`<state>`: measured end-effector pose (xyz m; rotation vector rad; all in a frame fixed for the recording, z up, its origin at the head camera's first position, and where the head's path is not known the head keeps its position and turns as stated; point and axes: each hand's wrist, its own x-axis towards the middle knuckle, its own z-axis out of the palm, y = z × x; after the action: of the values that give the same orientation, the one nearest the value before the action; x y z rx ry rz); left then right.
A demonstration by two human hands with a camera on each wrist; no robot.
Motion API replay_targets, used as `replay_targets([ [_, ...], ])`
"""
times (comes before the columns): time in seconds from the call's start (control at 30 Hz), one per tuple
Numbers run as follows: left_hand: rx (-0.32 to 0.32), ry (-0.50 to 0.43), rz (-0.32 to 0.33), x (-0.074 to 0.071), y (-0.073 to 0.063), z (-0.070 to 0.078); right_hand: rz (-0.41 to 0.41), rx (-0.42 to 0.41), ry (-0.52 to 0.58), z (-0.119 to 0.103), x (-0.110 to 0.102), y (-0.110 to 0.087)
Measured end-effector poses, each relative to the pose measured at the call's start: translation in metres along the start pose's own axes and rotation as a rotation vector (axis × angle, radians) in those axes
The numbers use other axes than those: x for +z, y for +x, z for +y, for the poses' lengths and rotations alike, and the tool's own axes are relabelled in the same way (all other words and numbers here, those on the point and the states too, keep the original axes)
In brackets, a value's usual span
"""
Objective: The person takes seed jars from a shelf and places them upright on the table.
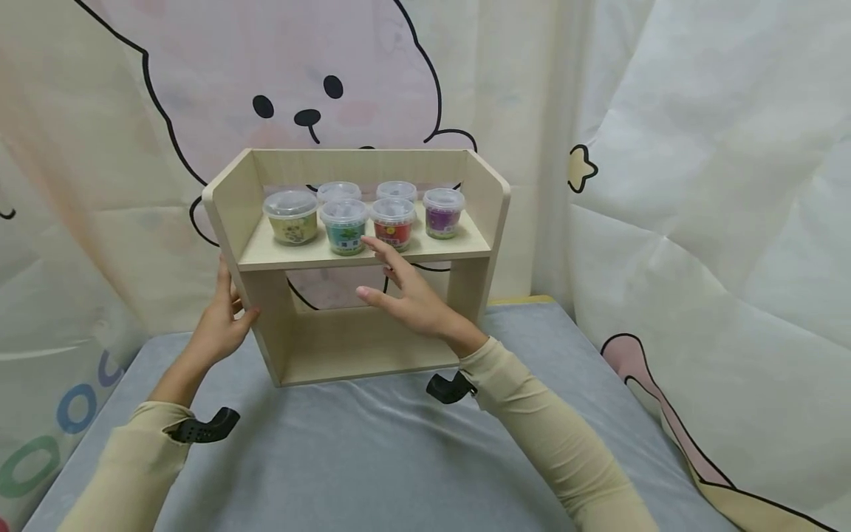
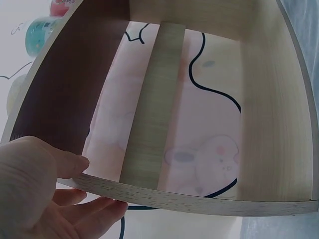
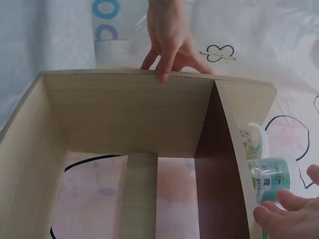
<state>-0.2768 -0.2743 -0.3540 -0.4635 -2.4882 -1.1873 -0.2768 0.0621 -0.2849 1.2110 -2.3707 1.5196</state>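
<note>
A light wooden two-tier shelf (image 1: 488,196) stands on the cloth. My left hand (image 1: 216,325) grips its left side panel, thumb over the front edge and fingers on the outside, as the left wrist view also shows. Lidded clear plastic cups sit on the upper board: a yellow-green cup (image 1: 292,225), a teal cup (image 1: 345,235), a red cup (image 1: 394,230) and a purple cup (image 1: 443,220), with two more partly hidden behind. In front of the teal and red cups is my right hand (image 1: 415,295), fingers extended and holding nothing, fingertips close to the board's front edge.
A grey-blue cloth (image 1: 372,458) covers the table. Behind the shelf hangs a pale curtain (image 1: 512,111) printed with a large cartoon animal, and more printed sheeting (image 1: 718,185) hangs at the right. The lower compartment has a back slat (image 2: 152,109) across its opening.
</note>
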Motion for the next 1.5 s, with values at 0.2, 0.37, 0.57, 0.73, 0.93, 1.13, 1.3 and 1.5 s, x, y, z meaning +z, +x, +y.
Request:
replay_targets([
  [0.2,-0.012,0.005,0.002,-0.002,-0.001,-0.001,-0.009,0.024,0.028,-0.005,0.003,0.011],
  [0.37,-0.008,0.003,0.019,0.000,-0.001,-0.001,0.005,0.063,0.063,-0.009,0.005,0.018],
  [0.57,-0.010,-0.009,0.033,0.003,0.004,0.000,0.054,0.100,0.100,-0.010,0.003,0.024],
  [0.73,-0.001,-0.017,0.037,0.006,0.008,0.002,0.060,0.121,0.133,-0.013,0.000,0.028],
  [0.93,-0.008,-0.024,0.043,0.006,0.008,0.001,0.042,0.143,0.175,-0.013,0.006,0.034],
  [1.13,-0.018,-0.018,0.039,0.006,0.005,0.000,0.047,0.157,0.197,-0.013,0.009,0.041],
  [1.3,-0.026,-0.002,0.029,0.004,0.005,0.001,0.054,0.195,0.126,-0.017,0.009,0.053],
  [1.5,-0.039,0.008,0.028,0.002,0.005,0.003,0.077,0.256,0.089,-0.023,0.012,0.069],
])
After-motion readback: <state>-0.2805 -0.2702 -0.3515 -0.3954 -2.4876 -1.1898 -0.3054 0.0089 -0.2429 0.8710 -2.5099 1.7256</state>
